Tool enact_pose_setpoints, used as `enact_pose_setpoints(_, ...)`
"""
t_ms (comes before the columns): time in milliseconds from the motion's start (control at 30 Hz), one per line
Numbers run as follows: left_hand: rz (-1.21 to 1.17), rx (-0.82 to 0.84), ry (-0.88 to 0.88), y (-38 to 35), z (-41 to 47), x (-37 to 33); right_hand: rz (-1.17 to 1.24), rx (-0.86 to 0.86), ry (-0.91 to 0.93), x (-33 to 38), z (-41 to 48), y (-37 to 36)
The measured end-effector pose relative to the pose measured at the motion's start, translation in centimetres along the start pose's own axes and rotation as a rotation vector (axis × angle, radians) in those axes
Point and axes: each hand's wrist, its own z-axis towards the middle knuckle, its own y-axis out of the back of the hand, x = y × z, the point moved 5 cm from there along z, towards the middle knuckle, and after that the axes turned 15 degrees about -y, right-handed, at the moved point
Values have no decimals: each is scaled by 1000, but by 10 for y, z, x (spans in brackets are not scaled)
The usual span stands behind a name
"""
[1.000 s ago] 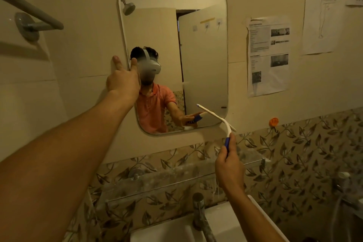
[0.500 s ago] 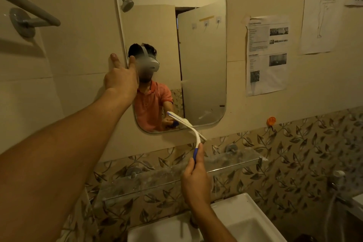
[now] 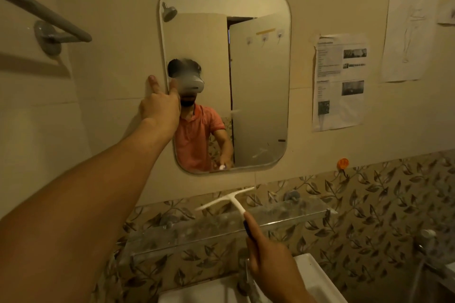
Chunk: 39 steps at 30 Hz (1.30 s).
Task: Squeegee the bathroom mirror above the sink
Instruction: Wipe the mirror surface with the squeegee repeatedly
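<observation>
A rounded rectangular mirror (image 3: 258,76) hangs on the beige wall above the sink (image 3: 317,280). My left hand (image 3: 160,106) reaches up to the mirror's left edge, fingers straight, fingertips touching the edge and the wall. My right hand (image 3: 268,261) grips the dark handle of a white T-shaped squeegee (image 3: 229,200). The squeegee's blade is below the mirror, in front of the leaf-patterned tiles and off the glass. A streak shows near the mirror's lower right corner.
A glass shelf (image 3: 283,216) runs under the mirror, above the sink. A grey towel rail (image 3: 49,22) is at upper left. Papers (image 3: 339,81) are stuck to the wall at right, with an orange hook (image 3: 342,163) below. A tap (image 3: 428,236) is at far right.
My right hand has brought the squeegee down off the mirror's bottom edge to below the mirror, first leftward then lower. My left hand stays at the mirror's left edge.
</observation>
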Motion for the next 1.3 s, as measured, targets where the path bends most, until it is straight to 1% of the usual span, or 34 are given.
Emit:
enact_pose_setpoints(67, 7, 4, 0, 0, 1, 1, -50, -25, 11, -7, -3, 2)
enact_pose_setpoints(167, -8, 12, 5, 2, -3, -1, -62, -31, -4, -24, -9, -6)
enact_pose_setpoints(233, 4, 9, 0, 3, -2, -1, -106, -43, -32, -35, -9, -13)
enact_pose_setpoints(367, 5, 16, 6, 4, -5, -2, -202, -3, -113, -61, -7, -34)
enact_pose_setpoints(533, 2, 21, 9, 6, -6, -3, -205, -4, -152, -70, -3, -39)
enact_pose_setpoints(600, 9, 24, 11, 5, -5, -4, -164, -40, -150, -65, -2, -32)
enact_pose_setpoints(633, 15, 26, 13, 5, -5, -4, -119, -86, -129, -58, -1, -26)
enact_pose_setpoints(767, 9, 32, 21, 4, -4, -4, 217, -280, -33, -25, 17, 15)
enact_pose_setpoints(900, 22, 16, 17, 5, -4, -2, 404, -423, -73, 15, 53, 65)
enact_pose_setpoints(967, 23, 24, 11, 4, -4, -2, 455, -440, -107, 32, 64, 85)
enact_pose_setpoints(1100, 45, 27, -8, 4, -5, -1, 480, -464, -193, 50, 78, 113)
enact_pose_setpoints(1233, 33, 13, -6, 5, -5, 0, 506, -426, -321, 58, 88, 117)
enact_pose_setpoints(1300, 35, 7, -12, 4, -3, 0, 492, -423, -354, 61, 87, 113)
